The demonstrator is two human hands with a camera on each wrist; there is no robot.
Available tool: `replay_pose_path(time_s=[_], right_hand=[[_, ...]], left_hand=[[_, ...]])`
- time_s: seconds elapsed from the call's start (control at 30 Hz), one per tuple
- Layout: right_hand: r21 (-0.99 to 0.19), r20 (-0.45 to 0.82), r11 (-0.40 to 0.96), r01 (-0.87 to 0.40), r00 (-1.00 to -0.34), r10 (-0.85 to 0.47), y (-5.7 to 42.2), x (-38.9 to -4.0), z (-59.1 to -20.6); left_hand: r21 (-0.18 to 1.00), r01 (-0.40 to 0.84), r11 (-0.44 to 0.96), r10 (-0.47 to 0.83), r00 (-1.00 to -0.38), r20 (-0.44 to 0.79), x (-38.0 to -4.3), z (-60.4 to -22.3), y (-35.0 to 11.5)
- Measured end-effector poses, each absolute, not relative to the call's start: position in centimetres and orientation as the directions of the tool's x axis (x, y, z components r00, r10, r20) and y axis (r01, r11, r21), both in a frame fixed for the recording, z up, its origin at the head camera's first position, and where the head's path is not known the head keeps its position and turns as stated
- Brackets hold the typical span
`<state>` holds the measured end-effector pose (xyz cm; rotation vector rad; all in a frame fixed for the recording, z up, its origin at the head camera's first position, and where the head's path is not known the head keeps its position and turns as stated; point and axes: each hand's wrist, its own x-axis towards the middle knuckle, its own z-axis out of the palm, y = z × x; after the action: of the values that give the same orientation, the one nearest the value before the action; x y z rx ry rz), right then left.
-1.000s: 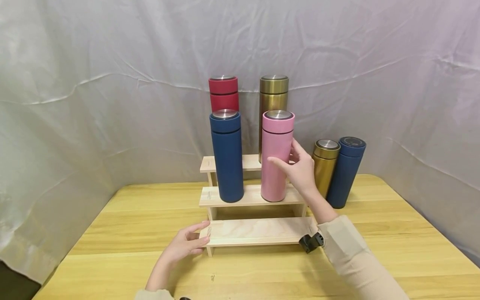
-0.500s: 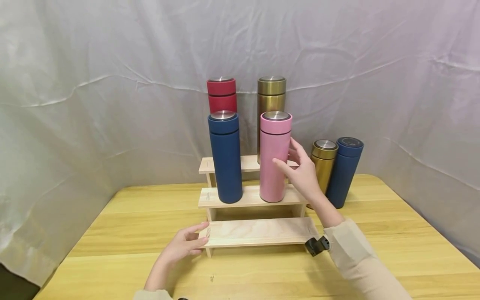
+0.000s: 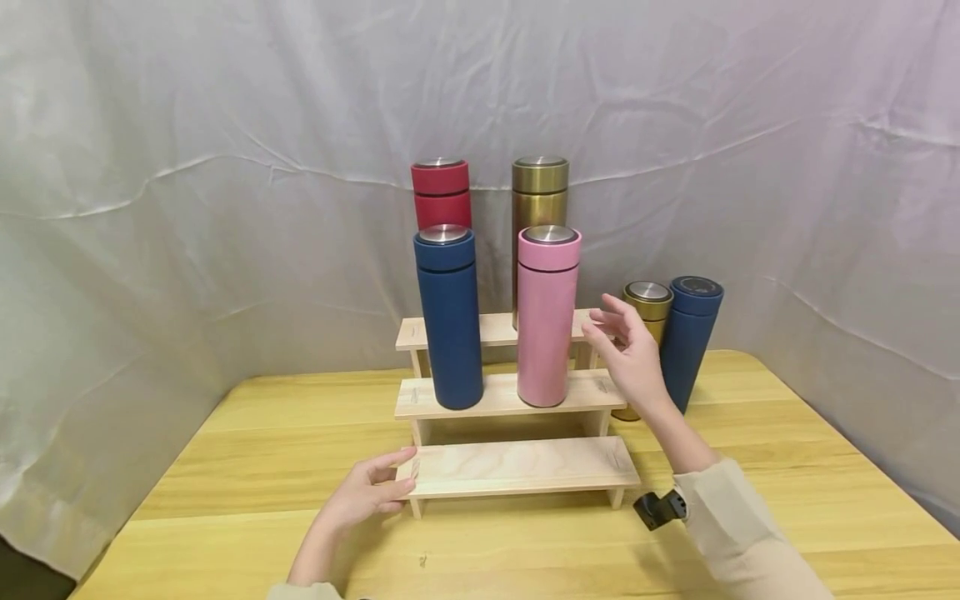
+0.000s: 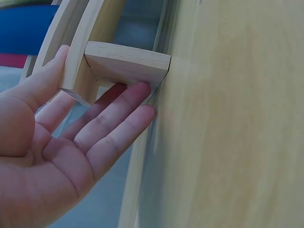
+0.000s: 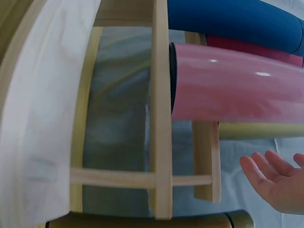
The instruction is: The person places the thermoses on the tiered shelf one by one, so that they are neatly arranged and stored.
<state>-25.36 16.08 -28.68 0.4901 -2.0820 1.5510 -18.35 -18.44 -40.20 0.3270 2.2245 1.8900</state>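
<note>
A three-step wooden display stand [image 3: 517, 467] stands on the table. My left hand [image 3: 363, 496] grips the left end of its lowest shelf; in the left wrist view, the thumb lies at the shelf's edge and fingertips [image 4: 140, 90] reach the leg below. On the middle shelf, a pink thermos bottle [image 3: 547, 333] stands upright right of a blue thermos bottle [image 3: 452, 333]. My right hand [image 3: 633, 354] is to the right of the pink bottle, apart from it, with loosely bent fingers and nothing held. The right wrist view also shows this hand [image 5: 280, 185] beyond the stand.
A red bottle [image 3: 441, 196] and a tall gold bottle [image 3: 540, 192] stand on the top shelf, partly hidden. On the table [image 3: 787, 467] at right are a shorter gold bottle [image 3: 648, 310] and another blue bottle [image 3: 690, 350]. Grey cloth [image 3: 315, 208] hangs behind.
My right hand has let go of the pink bottle and moved off to the right. The bottle stays on the middle shelf. My left hand keeps its place.
</note>
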Motion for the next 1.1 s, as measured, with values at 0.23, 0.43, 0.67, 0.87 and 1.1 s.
replay_pose_path(time_s=[0.23,0.43,0.67,0.87,1.1], right_hand=[[-0.768,0.605,0.29,-0.571,-0.796,0.035,18.1,-25.2,-29.4],[-0.746,0.633,0.307,-0.591,-0.773,0.05,19.7,-25.1,-29.8],[-0.759,0.615,0.313,-0.571,-0.786,0.057,21.1,-25.0,-30.7],[-0.752,0.616,0.345,-0.562,-0.785,0.065,22.1,-24.5,-31.3],[-0.783,0.61,0.204,-0.588,-0.79,0.066,25.9,-27.7,-35.7]], left_hand=[[0.985,0.045,0.169,0.296,-0.955,-0.008,-18.4,-40.3,-18.4],[0.986,0.036,0.165,0.295,-0.955,-0.014,-18.4,-40.3,-18.4],[0.986,0.03,0.165,0.287,-0.958,-0.018,-18.3,-40.3,-18.4],[0.986,0.036,0.162,0.289,-0.957,-0.012,-18.3,-40.1,-18.4],[0.987,0.033,0.159,0.287,-0.958,-0.014,-18.3,-40.1,-18.4]])
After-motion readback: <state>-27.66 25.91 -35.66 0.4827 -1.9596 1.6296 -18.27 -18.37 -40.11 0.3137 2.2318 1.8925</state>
